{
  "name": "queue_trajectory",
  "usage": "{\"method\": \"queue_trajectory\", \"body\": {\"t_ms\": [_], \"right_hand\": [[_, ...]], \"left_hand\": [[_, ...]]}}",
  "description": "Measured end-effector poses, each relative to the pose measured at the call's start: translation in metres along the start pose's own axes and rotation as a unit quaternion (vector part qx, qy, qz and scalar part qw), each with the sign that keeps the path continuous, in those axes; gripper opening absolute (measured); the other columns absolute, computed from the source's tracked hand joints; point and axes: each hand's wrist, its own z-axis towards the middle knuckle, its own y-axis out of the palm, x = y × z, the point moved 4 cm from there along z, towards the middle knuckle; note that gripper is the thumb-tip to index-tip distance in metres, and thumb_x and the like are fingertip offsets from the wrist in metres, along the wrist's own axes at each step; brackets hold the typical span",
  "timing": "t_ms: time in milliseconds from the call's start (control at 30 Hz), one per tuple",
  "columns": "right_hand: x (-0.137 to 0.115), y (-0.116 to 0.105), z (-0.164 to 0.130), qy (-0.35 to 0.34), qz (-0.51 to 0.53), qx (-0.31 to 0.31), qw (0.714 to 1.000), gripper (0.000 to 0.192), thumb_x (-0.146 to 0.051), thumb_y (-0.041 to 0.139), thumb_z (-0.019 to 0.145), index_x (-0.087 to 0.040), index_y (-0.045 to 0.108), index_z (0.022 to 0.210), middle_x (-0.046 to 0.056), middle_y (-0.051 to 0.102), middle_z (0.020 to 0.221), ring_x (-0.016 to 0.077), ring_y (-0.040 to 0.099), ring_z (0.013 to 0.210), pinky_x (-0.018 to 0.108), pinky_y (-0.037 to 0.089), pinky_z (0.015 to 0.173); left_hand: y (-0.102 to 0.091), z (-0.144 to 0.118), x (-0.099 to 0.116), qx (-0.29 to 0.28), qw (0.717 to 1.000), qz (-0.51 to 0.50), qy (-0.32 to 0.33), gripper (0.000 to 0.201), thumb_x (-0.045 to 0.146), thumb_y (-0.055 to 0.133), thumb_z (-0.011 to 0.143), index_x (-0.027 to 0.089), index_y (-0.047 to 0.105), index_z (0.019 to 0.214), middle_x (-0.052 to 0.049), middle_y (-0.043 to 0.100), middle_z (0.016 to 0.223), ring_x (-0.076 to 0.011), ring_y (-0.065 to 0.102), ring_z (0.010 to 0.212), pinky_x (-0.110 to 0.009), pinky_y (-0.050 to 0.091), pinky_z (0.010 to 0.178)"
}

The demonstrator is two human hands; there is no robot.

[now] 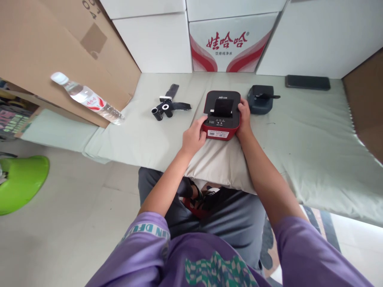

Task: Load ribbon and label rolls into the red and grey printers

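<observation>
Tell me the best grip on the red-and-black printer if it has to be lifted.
Probably by its two short red side walls, one hand per side, coming in from the near edge. The printer sits flat on the pale cloth, boxy with rounded corners; its black top carries a lid and buttons, poor to press. The left hand and right hand already flank it this way.

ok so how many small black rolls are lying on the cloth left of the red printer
2, side by side: one black roll at the left, the other roll touching its right. More may hide under the black strip there.
</observation>
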Motion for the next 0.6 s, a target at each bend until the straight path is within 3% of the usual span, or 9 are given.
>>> {"method": "queue_trajectory", "body": {"t_ms": [133,367,600], "right_hand": [[0.003,-0.002,0.002,-0.013,-0.009,-0.010,1.000,0.066,-0.081,0.081,0.068,-0.030,0.073,0.110,0.002,0.076,0.123,0.0295,0.069,0.129,0.053,0.050,0.125],[0.007,-0.004,0.003,-0.008,-0.006,-0.014,1.000,0.069,-0.084,0.080,0.067,-0.032,0.072,0.114,0.001,0.075,0.124,0.0286,0.070,0.126,0.052,0.052,0.123],[0.003,-0.002,0.001,-0.015,-0.013,-0.018,1.000,0.066,-0.082,0.077,0.072,-0.031,0.071,0.112,0.002,0.075,0.124,0.0283,0.070,0.127,0.052,0.053,0.122]], "left_hand": [[-0.005,0.000,0.006,-0.025,0.999,0.026,-0.032,0.064,0.019,0.046,0.094,0.025,0.048,0.157,-0.008,0.072,0.147,-0.0239,0.075,0.118,-0.034,0.059,0.098],[-0.007,0.000,0.011,-0.036,0.998,0.021,-0.052,0.064,0.018,0.046,0.094,0.027,0.052,0.157,-0.007,0.076,0.139,-0.0236,0.076,0.111,-0.033,0.057,0.096],[-0.017,0.003,0.020,-0.054,0.994,0.047,-0.087,0.066,0.016,0.049,0.091,0.028,0.056,0.156,-0.003,0.080,0.094,-0.0206,0.072,0.083,-0.031,0.053,0.082]]}}
